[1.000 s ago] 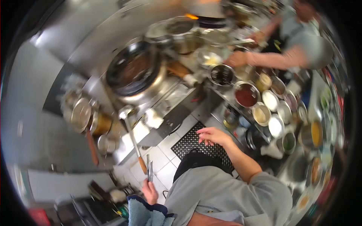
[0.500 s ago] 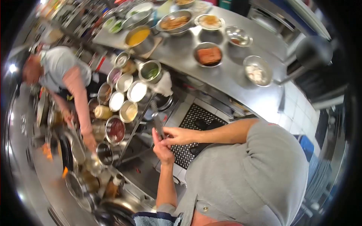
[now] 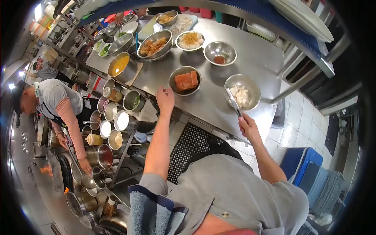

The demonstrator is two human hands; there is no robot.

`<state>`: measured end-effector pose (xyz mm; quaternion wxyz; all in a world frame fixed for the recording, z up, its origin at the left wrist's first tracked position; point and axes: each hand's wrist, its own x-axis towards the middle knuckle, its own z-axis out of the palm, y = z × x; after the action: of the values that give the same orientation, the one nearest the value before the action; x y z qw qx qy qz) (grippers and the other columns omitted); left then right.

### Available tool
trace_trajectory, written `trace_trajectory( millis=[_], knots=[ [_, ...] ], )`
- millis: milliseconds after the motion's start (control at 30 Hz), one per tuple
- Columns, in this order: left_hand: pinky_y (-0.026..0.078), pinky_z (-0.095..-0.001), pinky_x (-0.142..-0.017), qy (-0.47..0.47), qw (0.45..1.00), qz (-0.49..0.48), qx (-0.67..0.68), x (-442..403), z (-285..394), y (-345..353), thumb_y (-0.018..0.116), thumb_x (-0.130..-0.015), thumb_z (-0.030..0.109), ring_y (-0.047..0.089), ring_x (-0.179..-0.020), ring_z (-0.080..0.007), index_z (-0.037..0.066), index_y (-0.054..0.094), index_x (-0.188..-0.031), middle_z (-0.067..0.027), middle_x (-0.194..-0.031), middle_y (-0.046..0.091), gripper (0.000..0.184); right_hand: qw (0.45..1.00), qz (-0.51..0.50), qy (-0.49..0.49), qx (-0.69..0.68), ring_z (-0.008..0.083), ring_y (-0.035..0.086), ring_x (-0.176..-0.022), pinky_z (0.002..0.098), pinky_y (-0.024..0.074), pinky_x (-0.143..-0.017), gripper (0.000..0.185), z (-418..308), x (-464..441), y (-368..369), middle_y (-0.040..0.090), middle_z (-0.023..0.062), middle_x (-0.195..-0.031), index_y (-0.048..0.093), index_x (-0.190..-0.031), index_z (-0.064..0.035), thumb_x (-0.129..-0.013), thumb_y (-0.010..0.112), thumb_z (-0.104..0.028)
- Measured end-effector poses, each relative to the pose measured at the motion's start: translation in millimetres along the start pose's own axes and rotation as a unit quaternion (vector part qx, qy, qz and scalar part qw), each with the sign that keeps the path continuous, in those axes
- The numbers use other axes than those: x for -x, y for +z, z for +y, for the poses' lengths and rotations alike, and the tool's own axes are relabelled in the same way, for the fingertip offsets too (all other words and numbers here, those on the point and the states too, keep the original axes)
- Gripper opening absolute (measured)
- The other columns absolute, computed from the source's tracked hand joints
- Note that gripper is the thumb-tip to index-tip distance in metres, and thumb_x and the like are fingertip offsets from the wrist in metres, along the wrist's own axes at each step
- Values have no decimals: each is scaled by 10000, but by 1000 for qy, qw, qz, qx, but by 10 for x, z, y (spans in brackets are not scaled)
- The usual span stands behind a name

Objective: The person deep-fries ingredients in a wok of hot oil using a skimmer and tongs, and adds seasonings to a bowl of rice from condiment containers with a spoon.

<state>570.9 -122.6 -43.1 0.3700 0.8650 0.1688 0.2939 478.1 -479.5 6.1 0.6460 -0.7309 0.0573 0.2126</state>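
My right hand (image 3: 249,127) is closed on metal tongs (image 3: 233,101), whose far end reaches over a steel bowl (image 3: 255,85) of white pieces at the right of the steel table. My left hand (image 3: 165,101) is beside the near left rim of another steel bowl (image 3: 172,83), its fingers loosely bent and slightly apart, with nothing visible in them. Orange-pink blocks (image 3: 186,81) lie in that bowl. Whether the left fingertips touch the rim is unclear.
On the steel table (image 3: 213,88) stand a bowl with a little red sauce (image 3: 220,53), a bowl of rice (image 3: 190,40), a bowl of fried pieces (image 3: 153,46) and a yellow-orange pot (image 3: 118,66). A co-worker (image 3: 62,102) leans over the stove at left. Shelving overhangs the back.
The view has swung from the stove to the table. The tongs passed from my left hand to my right, which has moved right to the white pieces. My left hand has let go.
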Motion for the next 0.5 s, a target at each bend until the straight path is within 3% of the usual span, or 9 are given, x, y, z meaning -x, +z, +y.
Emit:
trace_trajectory(
  millis=[33,100,167,200,300,367,400,467,500],
  knots=[
    [508,-369,-643,-84,992,-65,69,-136,-102,91,557,-878,167,613,-744,-275,-41,543,-1014,-167,-911,609,248,1000,-7,0,-10,44,372,-515,207,278,-435,293,29,-26,-39,438,-49,-641,571,-981,-51,-937,527,-337],
    [524,-357,-652,-248,927,-192,207,-295,-182,191,557,-877,148,625,-832,-252,-41,536,-1065,-146,-982,609,268,999,-46,-2,6,57,402,-584,213,341,-499,424,34,-99,-14,465,-42,-702,544,-1216,-41,-936,523,-358],
    [555,-387,-730,-336,853,-205,342,-192,-236,209,538,-865,72,621,-819,-259,-29,531,-1001,-127,-933,595,170,997,-73,14,15,63,421,-624,219,359,-526,478,20,-174,20,480,-36,-738,494,-1301,-54,-936,517,-363],
    [557,-399,-755,-364,814,-217,398,-61,-164,162,538,-860,62,621,-820,-262,-32,533,-990,-132,-924,592,160,994,-110,5,0,26,381,-584,168,293,-461,443,-58,-214,38,442,-47,-728,465,-1323,-91,-948,504,-324],
    [551,-447,-821,-404,724,-154,538,547,-176,194,544,-820,23,626,-830,-281,-33,548,-954,-148,-915,590,146,990,-129,13,52,59,432,-624,213,355,-509,484,-108,-397,66,493,-35,-748,482,-1311,-46,-930,524,-342],
    [551,-451,-812,-394,733,-42,553,1041,-272,104,537,-794,1,634,-869,-285,-37,558,-939,-163,-941,601,152,982,-174,24,62,22,399,-515,178,285,-412,394,-97,-581,127,492,-51,-696,536,-1243,-54,-929,522,-292],
    [556,-446,-794,-408,697,-27,589,1216,-134,-124,539,-789,3,633,-843,-261,-21,549,-951,-135,-919,597,164,979,-195,15,50,6,368,-466,175,242,-383,267,-230,-569,246,468,-62,-629,599,-1047,-52,-937,516,-281],
    [561,-440,-777,-419,649,8,635,1690,-142,-473,537,-789,11,631,-828,-235,-8,539,-973,-104,-899,594,185,949,-279,-51,136,8,342,-419,184,222,-367,329,-352,-625,451,420,-65,-529,502,-709,-89,-954,497,-308],
    [561,-439,-778,-422,638,21,644,1956,-285,-529,533,-794,18,631,-839,-234,-11,539,-982,-101,-901,594,191,929,-323,-50,176,13,365,-449,187,251,-392,274,-355,-699,537,468,-50,-579,602,-819,-45,-946,522,-273]
  ],
)
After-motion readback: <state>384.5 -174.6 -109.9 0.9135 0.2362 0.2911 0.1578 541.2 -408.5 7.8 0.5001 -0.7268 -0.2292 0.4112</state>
